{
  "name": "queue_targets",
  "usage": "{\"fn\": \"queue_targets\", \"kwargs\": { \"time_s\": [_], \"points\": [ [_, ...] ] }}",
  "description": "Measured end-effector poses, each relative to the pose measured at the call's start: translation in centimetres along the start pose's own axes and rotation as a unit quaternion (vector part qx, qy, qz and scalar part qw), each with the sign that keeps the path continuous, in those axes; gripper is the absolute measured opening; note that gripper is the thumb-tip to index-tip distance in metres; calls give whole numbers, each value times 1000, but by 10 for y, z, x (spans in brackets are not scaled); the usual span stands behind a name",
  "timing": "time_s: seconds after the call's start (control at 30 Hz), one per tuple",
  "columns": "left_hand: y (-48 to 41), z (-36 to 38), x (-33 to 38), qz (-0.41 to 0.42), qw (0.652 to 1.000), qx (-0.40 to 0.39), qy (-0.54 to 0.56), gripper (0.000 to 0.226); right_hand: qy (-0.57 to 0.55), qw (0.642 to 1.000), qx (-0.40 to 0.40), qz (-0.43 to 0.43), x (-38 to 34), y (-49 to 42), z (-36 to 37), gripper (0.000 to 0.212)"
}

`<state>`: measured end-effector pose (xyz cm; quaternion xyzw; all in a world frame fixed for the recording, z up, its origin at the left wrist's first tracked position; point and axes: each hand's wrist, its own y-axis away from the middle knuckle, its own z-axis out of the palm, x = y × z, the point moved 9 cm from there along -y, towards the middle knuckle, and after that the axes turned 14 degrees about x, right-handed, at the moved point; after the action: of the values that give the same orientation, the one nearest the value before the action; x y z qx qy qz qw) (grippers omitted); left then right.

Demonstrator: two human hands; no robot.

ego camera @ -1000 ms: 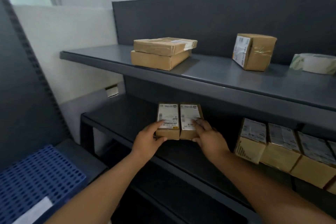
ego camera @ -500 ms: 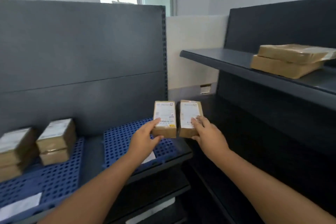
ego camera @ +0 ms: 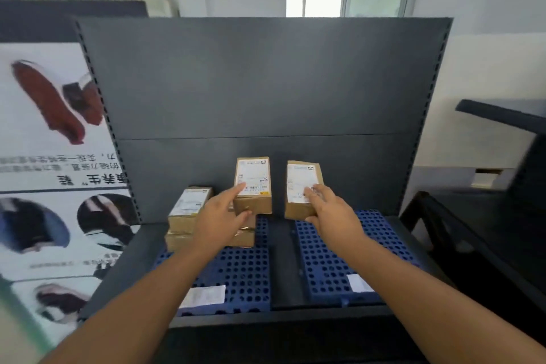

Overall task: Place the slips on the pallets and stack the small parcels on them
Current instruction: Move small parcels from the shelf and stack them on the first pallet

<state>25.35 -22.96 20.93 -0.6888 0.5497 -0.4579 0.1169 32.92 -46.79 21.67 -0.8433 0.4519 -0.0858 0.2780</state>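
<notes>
While aloft, left hand [ego camera: 221, 217] grips left parcel [ego camera: 253, 176], right hand [ego camera: 332, 211] right parcel [ego camera: 300, 179].

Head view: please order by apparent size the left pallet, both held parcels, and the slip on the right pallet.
1. left pallet
2. left-hand parcel and right-hand parcel: look alike, not ranked
3. slip on the right pallet

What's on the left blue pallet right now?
On the left pallet: a slip at the front and stacked parcels at the back. The left hand and its held parcel cover the stack's right side, so their count is unclear.
</notes>
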Motion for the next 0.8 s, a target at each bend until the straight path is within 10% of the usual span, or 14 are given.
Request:
{"fn": "queue_targets", "kwargs": {
  "time_s": [0.8],
  "points": [
    [-33, -33, -178, -110, 992, -66, -6, 68, -24, 997, -76, -18, -119, -82, 108, 66]
  ]
}}
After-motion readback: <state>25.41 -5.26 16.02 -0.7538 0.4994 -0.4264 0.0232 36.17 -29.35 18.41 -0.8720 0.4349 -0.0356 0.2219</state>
